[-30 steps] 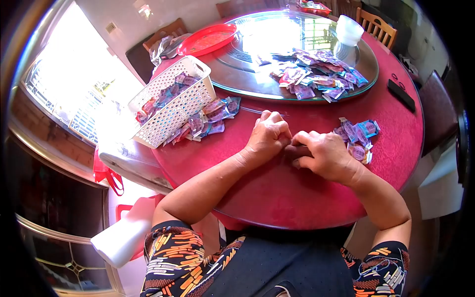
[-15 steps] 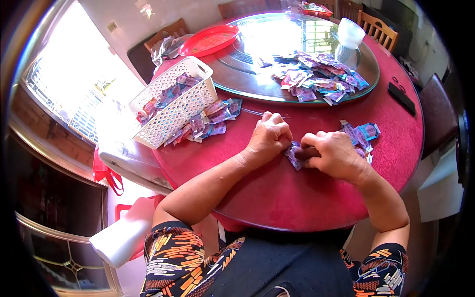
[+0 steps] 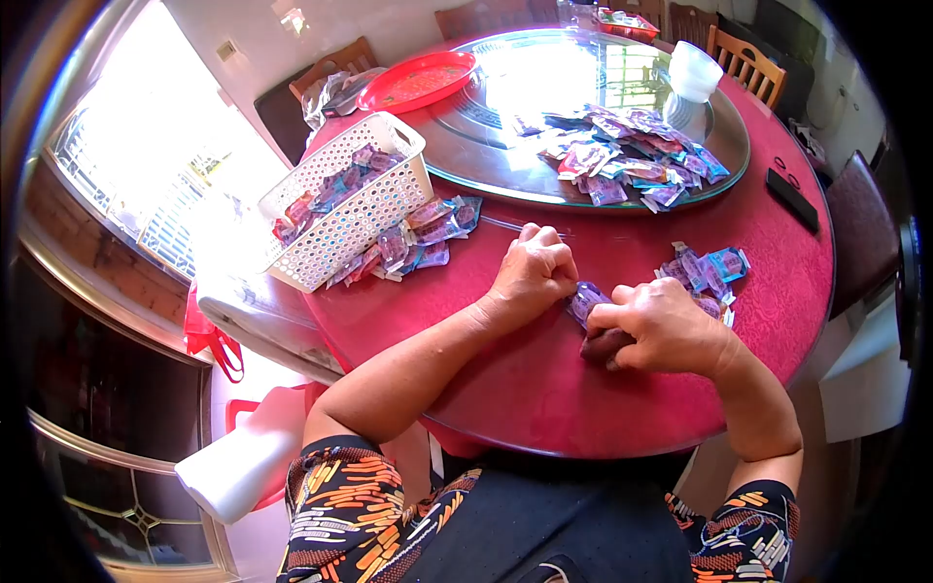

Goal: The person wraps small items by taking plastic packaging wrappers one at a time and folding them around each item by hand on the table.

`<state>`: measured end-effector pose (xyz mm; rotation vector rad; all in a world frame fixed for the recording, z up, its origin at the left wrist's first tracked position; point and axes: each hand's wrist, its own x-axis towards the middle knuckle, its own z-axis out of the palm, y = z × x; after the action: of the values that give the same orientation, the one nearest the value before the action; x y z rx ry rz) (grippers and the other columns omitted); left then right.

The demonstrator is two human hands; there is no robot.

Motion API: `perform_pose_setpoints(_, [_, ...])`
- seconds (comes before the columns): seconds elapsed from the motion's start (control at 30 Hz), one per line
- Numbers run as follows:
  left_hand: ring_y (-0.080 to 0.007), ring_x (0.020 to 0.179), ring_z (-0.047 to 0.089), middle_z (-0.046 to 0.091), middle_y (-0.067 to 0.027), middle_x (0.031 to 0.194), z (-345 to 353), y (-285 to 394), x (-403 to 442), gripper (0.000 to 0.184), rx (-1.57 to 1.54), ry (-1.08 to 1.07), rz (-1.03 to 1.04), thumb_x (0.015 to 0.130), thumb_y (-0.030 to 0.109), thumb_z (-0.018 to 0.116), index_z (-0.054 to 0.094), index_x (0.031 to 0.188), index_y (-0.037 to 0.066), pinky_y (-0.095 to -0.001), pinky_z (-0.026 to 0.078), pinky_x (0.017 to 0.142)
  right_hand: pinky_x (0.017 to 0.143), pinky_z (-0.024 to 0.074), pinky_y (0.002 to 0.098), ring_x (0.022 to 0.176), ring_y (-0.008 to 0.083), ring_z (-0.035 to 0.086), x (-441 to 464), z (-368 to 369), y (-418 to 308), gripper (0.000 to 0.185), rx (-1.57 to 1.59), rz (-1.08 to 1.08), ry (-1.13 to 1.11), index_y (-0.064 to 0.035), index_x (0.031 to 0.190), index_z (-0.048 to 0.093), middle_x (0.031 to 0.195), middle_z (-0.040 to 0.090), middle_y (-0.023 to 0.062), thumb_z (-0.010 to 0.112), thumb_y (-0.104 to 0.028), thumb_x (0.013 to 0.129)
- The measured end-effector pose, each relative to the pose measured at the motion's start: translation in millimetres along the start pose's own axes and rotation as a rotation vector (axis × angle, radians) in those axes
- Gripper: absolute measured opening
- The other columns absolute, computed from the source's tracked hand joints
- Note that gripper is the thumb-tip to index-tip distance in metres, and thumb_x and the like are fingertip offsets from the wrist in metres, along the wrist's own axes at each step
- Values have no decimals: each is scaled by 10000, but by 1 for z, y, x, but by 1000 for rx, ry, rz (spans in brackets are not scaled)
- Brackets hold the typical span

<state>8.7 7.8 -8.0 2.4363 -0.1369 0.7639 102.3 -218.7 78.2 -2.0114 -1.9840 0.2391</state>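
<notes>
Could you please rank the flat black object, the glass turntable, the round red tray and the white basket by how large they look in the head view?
Largest to smallest:
glass turntable
white basket
round red tray
flat black object

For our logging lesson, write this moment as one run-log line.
left hand: at purple packet's edge | right hand: fingers on purple packet | perforated basket: holds packets | phone: on table
</notes>
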Motion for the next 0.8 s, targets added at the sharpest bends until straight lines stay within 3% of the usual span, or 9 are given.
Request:
perform_pose_setpoints(0.03, [-278,985,564,644,-34,903,0,-1,0,146,8,8,-1,718,47,828,725,808,98,-400,513,835,708,568,497,840,353,728,0,-2,1,315,32,-6,-14,-183,1059,716,894,687,149,820,-286,780])
perform_pose_setpoints(0.1, [-279,990,562,644,-35,903,3,-3,0,145,18,20,-5,720,49,828,723,809,97,-399,512,837,704,559,494,822,349,707,9,19,3,371,10,0,240,-200,1127,701,920,647,129,836,-337,809])
perform_pose_setpoints(0.17, [-281,994,561,644,-38,903,4,-5,-1,144,14,-7,-40,727,59,833,722,811,95,-398,513,840,695,558,495,810,354,702,15,34,9,395,-56,3,258,-199,1156,695,938,638,138,830,-345,814])
perform_pose_setpoints(0.37, [-296,1014,565,645,-53,944,-5,2,0,164,64,-37,-25,757,118,854,732,863,90,-410,514,857,722,572,508,855,372,727,4,15,2,395,-111,63,55,-185,1197,693,948,668,178,794,-273,825])
perform_pose_setpoints(0.47, [-305,1034,567,645,-65,969,-11,9,-1,176,129,-48,-32,775,148,853,748,906,97,-421,513,878,745,580,512,880,380,737,3,12,2,410,-90,64,54,-174,1213,690,971,687,195,783,-240,819])
perform_pose_setpoints(0.57, [-314,1056,569,647,-75,981,-13,12,-2,178,200,-57,-11,794,165,847,761,937,102,-427,512,901,756,583,512,893,381,738,3,12,1,425,-90,80,34,-164,1221,684,984,693,193,792,-254,820])
perform_pose_setpoints(0.67, [-320,1077,573,651,-83,988,-12,16,-6,162,238,-66,6,812,158,835,760,945,102,-427,516,903,801,559,501,931,357,708,2,10,-1,477,-82,128,9,-184,1227,675,980,673,139,836,-255,784])
perform_pose_setpoints(0.8, [-324,1081,588,657,-88,980,-14,18,-6,119,141,-122,-62,833,120,810,741,923,84,-429,523,885,804,583,508,964,372,731,3,9,3,498,-94,101,-19,-173,1276,652,1027,695,178,816,-292,821])
